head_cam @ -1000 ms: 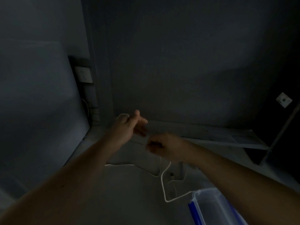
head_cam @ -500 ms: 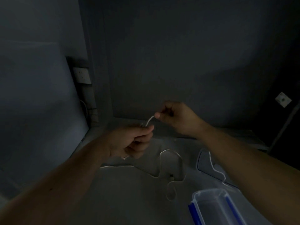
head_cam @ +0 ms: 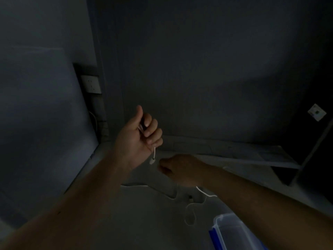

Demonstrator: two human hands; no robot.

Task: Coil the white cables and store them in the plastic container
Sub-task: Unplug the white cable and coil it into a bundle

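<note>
The scene is very dark. My left hand (head_cam: 139, 136) is raised with its fingers curled around a white cable (head_cam: 152, 158), whose plug end dangles just below the fist. My right hand (head_cam: 182, 168) sits lower and to the right, closed on the same cable; a strand trails out from under it toward the floor. More white cable (head_cam: 189, 212) lies in loose bends on the pale surface below both hands. A clear plastic container (head_cam: 232, 230) with blue clips stands at the bottom right, partly covered by my right forearm.
A dark wall rises straight ahead and a paler panel stands on the left. A wall socket (head_cam: 91, 83) sits in the left corner, another small plate (head_cam: 316, 112) at far right. A low ledge (head_cam: 252, 152) runs along the wall's base.
My left hand rose and turned thumb-up with the cable in its fist. My right hand dropped from above the left to below and right of it. The floor cable shifted.
</note>
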